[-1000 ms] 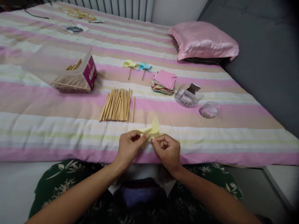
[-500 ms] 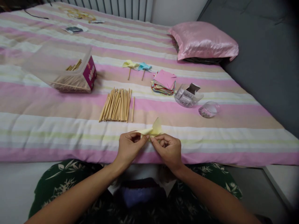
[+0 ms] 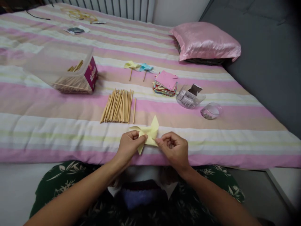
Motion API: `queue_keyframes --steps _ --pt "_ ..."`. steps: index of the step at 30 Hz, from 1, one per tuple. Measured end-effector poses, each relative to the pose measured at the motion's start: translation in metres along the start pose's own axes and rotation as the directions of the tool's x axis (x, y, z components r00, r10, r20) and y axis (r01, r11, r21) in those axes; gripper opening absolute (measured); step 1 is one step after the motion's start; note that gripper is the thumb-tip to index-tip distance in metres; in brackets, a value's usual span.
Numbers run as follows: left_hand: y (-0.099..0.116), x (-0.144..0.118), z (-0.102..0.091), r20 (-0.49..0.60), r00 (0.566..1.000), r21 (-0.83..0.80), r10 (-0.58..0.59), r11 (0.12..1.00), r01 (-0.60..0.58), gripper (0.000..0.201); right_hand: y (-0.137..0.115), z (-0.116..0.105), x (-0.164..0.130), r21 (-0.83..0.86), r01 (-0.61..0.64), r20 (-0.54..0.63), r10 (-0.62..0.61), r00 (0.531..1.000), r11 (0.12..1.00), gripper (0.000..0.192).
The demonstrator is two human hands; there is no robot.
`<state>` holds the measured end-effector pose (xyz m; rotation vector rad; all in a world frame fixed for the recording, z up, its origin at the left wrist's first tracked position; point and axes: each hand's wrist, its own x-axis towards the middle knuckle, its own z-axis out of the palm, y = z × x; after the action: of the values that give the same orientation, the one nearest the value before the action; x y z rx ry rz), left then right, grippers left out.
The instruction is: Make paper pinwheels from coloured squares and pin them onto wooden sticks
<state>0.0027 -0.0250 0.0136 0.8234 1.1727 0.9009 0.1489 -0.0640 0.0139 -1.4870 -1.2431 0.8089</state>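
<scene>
Yellow paper folded into a pinwheel shape [image 3: 147,135] sits between two hands at the near edge of a striped bed cover [image 3: 47,125]. The left hand [image 3: 129,147] pinches the paper on its left side with thumb and fingers. The right hand [image 3: 174,149] pinches the paper's right edge with its fingertips, the other fingers curled in. The paper has pointy flaps sticking up and down.

Just behind the paper lies a bunch of wooden sticks [image 3: 117,106], side by side, with one stick a little apart on the right. Farther back are two finished pinwheels, a yellow one [image 3: 130,66] and a blue one [image 3: 145,67], each on a stick. Near them is a stack of coloured paper squares [image 3: 165,83] with pink on top. To the right of the stack sits a clear plastic tub [image 3: 189,98], and its round clear lid [image 3: 211,111] lies close by. On the left a clear box [image 3: 61,67] holds more sticks. A shiny pink pillow [image 3: 205,41] rests at the far right.
</scene>
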Motion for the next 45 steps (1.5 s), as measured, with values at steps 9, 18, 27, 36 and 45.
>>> queue_keyframes --steps 9,18,27,36,45 --pt "0.007 0.001 -0.007 0.172 0.973 0.015 -0.152 0.988 0.151 0.010 0.009 -0.011 0.017 0.410 -0.234 0.360 0.079 0.930 0.881 0.063" --pt "0.006 0.000 -0.007 0.177 0.973 0.078 -0.146 0.988 0.134 0.008 0.010 -0.011 0.016 0.463 -0.222 0.406 0.017 0.914 0.858 0.054" --pt "0.006 -0.001 -0.005 0.141 0.984 0.110 -0.107 0.990 0.092 0.009 0.013 -0.009 0.015 0.360 -0.122 0.295 0.011 0.955 0.925 0.047" --pt "0.001 0.001 -0.005 0.135 0.991 0.217 0.009 0.975 -0.039 0.003 0.009 -0.015 0.016 0.102 0.108 0.284 -0.132 0.950 0.989 0.013" --pt "-0.003 0.002 -0.006 0.167 0.984 0.227 0.064 0.969 -0.101 0.002 0.003 -0.018 0.015 0.043 0.096 0.328 -0.105 0.939 0.994 0.008"
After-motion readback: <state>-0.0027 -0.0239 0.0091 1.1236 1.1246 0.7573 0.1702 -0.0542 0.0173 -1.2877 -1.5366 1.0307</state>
